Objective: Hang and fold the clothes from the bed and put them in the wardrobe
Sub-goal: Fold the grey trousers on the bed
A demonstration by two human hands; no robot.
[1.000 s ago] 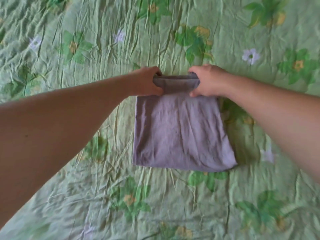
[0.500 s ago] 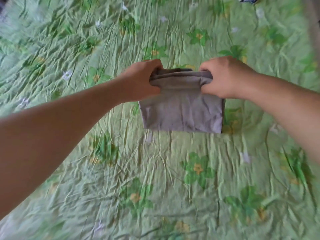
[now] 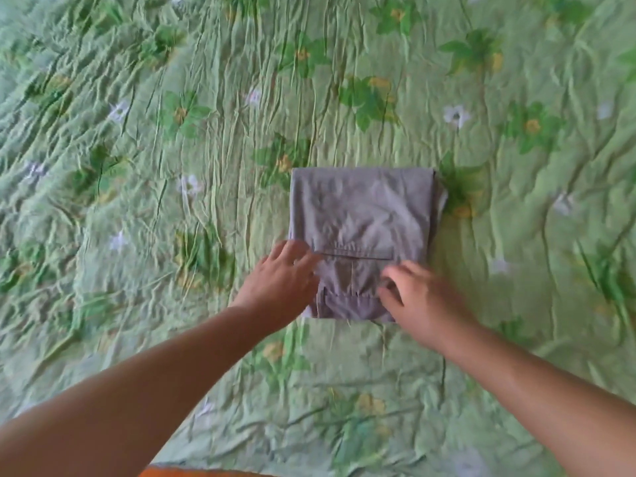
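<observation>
A crumpled green bedspread printed with leaves and small flowers filled the view. The left hand reached across it palm down, its fingers spread and nearly straight, gripping nothing. Their blurred tips touched the left edge of the folded grey garment. The garment lay flat on the bedspread just ahead of and between both sets of fingertips, a neat squarish stack. Most of it stretched away beyond the fingers, and its near edge sat level with the knuckles. A stitched pocket seam ran across the cloth between the two hands, starting right beside the left fingertips. To the right, the right hand rested on the garment's near right corner, fingers loosely bent and apart, tips down on the fabric, with the thumb lying on the cloth below them. It held nothing in a closed grasp. Past its fingers the stack's layered right edge showed, with the bedspread beyond it.
</observation>
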